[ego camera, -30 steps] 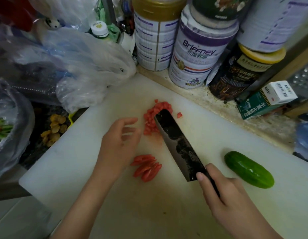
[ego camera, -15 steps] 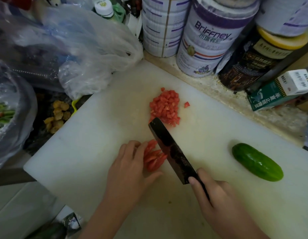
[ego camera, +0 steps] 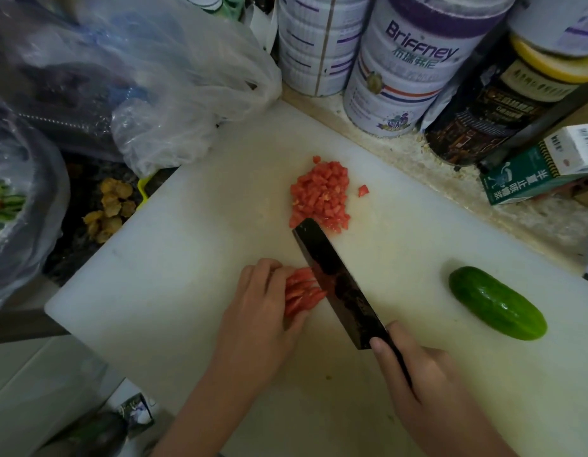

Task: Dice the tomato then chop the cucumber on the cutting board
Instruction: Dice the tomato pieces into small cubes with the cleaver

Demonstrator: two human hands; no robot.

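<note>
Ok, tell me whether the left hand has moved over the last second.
Yes. The left hand drew back toward the person, away from the diced tomato pile, and now holds the tomato strips.

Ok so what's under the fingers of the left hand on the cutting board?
A bunch of red tomato strips, held down by the left hand right beside the knife blade. The fingers cover part of them, so their full length is hidden.
</note>
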